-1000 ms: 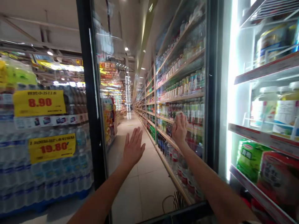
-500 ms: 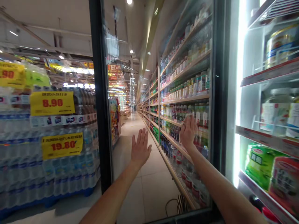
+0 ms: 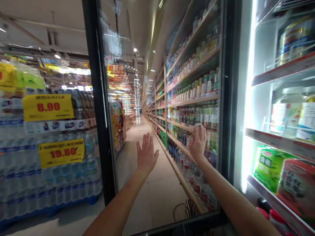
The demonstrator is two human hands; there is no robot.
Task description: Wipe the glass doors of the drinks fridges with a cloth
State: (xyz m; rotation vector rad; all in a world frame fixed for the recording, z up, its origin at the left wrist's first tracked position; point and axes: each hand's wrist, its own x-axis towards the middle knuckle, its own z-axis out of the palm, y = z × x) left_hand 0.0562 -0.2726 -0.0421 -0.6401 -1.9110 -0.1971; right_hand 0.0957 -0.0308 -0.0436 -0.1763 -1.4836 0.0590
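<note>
1 flat, splayed left hand faces smooth glass beside a right hand holding a whitish wad.

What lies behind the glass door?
Through the glass door, pale floor and shelves of bottles show. The left hand covers a patch of floor, the right hand part of the shelves; what lies there cannot be seen.

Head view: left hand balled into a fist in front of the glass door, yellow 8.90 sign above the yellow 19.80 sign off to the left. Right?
Not quite: the left hand isn't in a fist. The head view shows it open, fingers extended, in front of the glass door. The 8.90 sign is above the 19.80 sign, as you said.
</note>
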